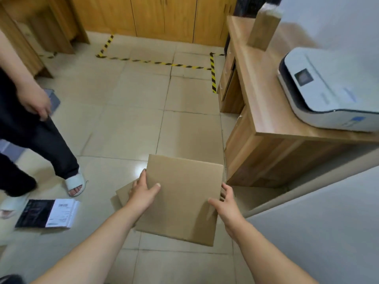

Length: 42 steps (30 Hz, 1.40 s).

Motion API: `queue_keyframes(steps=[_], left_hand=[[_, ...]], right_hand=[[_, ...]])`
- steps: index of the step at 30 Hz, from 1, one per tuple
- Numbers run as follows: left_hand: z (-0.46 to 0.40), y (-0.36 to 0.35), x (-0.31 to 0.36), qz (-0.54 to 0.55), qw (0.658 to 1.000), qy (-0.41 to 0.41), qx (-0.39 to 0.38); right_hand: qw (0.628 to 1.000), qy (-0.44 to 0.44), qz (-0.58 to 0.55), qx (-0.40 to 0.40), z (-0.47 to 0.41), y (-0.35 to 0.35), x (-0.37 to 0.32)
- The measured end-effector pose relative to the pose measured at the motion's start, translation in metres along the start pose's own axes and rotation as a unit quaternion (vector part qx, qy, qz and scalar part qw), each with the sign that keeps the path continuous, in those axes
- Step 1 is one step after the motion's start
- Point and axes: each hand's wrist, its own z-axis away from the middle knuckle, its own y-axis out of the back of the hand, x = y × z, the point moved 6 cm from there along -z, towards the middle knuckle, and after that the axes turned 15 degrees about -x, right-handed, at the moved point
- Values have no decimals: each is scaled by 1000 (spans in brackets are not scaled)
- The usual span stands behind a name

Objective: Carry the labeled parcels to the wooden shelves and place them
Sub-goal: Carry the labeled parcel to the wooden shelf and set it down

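A plain brown cardboard parcel (182, 193) is held above the tiled floor in the lower middle of the head view. My left hand (142, 191) grips its left edge, thumb on top. My right hand (225, 203) holds its right edge, fingers curled around the side. No label shows on its upper face. A second brown cardboard piece (123, 193) peeks out under my left hand. A black-and-white bagged parcel with a printed label (48, 213) lies on the floor at the lower left.
Another person in dark trousers and pale sandals (30, 128) stands at the left. A wooden desk (264, 111) with a white printer (328, 87) is at the right. Wooden cabinets (164, 15) line the far wall, behind yellow-black floor tape (164, 63).
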Motion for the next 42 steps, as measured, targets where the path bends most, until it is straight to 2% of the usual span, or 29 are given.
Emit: queue_keyframes(steps=[4, 8, 11, 15, 22, 30, 35, 39, 42], left_hand=[[63, 46, 74, 44, 997, -64, 19], [127, 83, 129, 118, 984, -132, -9], [169, 107, 155, 129, 980, -151, -18], [210, 132, 175, 107, 982, -153, -8], [248, 155, 178, 107, 983, -148, -15], [256, 167, 178, 161, 978, -136, -13], [261, 168, 183, 173, 968, -182, 0], [266, 169, 187, 188, 958, -216, -2], [271, 168, 193, 191, 948, -253, -13]], right_hand=[[999, 42, 12, -9, 56, 10, -86], [997, 73, 22, -13, 110, 20, -149], [997, 67, 43, -20, 142, 23, -184], [997, 59, -13, -37, 168, 17, -218], [991, 117, -37, -53, 197, 8, -244], [978, 173, 18, -112, 218, 2, -250], [977, 182, 49, -96, 220, 4, -249], [973, 197, 15, -120, 224, 2, -255], [973, 203, -19, -108, 224, 2, -259]])
